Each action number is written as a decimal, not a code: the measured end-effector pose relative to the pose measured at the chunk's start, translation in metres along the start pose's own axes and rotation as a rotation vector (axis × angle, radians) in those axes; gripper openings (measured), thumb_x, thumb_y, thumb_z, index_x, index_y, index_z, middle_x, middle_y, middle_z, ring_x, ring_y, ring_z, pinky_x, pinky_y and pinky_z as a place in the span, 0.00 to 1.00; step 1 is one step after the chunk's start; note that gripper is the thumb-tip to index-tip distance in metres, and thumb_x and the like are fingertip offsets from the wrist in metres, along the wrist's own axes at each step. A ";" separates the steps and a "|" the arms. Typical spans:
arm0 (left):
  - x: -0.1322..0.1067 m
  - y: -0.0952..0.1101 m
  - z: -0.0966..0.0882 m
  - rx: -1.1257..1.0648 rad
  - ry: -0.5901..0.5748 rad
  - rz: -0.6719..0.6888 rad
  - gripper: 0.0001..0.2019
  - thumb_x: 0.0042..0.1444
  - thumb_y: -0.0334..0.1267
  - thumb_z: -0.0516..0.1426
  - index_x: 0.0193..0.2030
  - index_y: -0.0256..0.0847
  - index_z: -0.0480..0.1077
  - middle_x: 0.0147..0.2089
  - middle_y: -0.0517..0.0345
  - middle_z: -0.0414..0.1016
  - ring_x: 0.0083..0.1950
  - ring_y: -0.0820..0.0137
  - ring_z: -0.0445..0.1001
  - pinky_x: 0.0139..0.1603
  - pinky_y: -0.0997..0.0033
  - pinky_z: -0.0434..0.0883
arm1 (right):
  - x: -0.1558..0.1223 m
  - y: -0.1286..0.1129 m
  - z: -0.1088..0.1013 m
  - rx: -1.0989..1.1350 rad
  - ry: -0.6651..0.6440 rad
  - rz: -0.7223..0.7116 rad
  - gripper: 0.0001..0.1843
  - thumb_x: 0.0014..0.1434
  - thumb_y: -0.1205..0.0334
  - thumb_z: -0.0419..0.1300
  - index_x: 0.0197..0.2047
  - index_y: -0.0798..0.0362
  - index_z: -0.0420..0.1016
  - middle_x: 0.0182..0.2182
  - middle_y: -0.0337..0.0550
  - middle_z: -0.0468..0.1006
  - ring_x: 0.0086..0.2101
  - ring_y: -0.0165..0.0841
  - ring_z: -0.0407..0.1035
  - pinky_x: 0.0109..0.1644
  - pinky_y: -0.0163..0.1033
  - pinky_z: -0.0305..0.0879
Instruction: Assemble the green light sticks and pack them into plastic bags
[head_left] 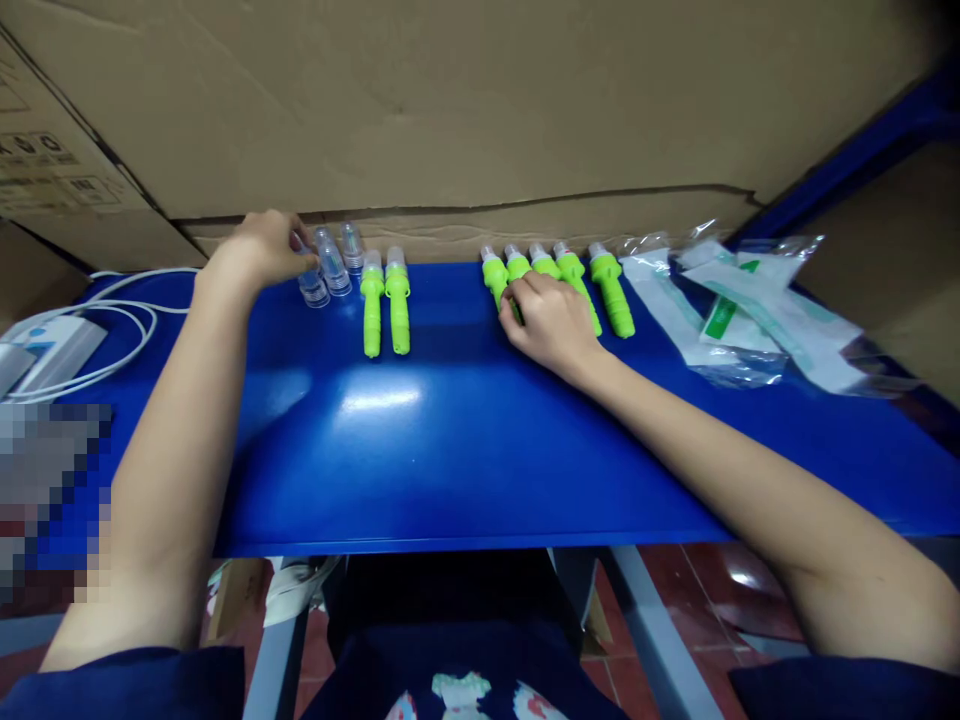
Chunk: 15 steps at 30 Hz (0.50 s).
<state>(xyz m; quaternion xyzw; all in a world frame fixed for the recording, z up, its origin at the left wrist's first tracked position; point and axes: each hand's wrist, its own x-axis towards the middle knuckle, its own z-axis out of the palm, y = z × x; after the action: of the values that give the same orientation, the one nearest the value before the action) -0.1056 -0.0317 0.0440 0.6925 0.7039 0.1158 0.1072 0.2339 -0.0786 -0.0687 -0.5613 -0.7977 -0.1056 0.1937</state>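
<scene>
My left hand (262,248) is at the back left of the blue table, its thumb and fingers closed around a clear plastic cap (315,292). Two more clear caps (335,268) stand just right of it. Beside them lie two lime-green torch-like sticks (400,318) with clear tips pointing to the back. My right hand (551,318) rests over a row of several similar green sticks (616,300), covering the lower parts of some. Its fingers are curled at the leftmost stick (493,272); the grip is partly hidden by the hand.
Clear plastic bags with white and green packaging (750,305) lie at the right. A white cable (150,315) loops around a white box-like item (67,350) at the left. Cardboard (465,110) walls the back. The blue table (450,470) ends in front of my body.
</scene>
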 end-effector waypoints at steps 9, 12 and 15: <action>-0.001 -0.005 0.006 0.186 -0.118 0.006 0.14 0.45 0.49 0.63 0.33 0.47 0.65 0.40 0.55 0.75 0.52 0.53 0.71 0.62 0.57 0.66 | -0.002 -0.006 0.006 -0.068 -0.059 -0.023 0.21 0.71 0.65 0.48 0.56 0.63 0.77 0.51 0.66 0.79 0.48 0.53 0.73 0.56 0.56 0.63; 0.008 -0.018 0.013 0.120 -0.153 0.010 0.20 0.37 0.58 0.62 0.28 0.48 0.62 0.29 0.57 0.67 0.50 0.51 0.69 0.62 0.54 0.63 | -0.003 -0.010 0.000 -0.057 -0.105 -0.064 0.20 0.70 0.66 0.48 0.56 0.63 0.77 0.51 0.66 0.79 0.47 0.52 0.73 0.57 0.54 0.62; 0.016 -0.028 0.017 0.084 -0.141 0.023 0.28 0.30 0.68 0.64 0.25 0.49 0.63 0.26 0.57 0.63 0.47 0.50 0.69 0.60 0.49 0.63 | -0.007 -0.016 -0.009 -0.072 -0.142 -0.114 0.20 0.70 0.67 0.49 0.56 0.63 0.78 0.51 0.65 0.80 0.47 0.50 0.74 0.56 0.52 0.60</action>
<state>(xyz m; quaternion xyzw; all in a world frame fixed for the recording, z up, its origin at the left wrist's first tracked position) -0.1275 -0.0162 0.0193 0.7110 0.6908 0.0383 0.1258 0.2226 -0.0935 -0.0626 -0.5276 -0.8358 -0.1049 0.1099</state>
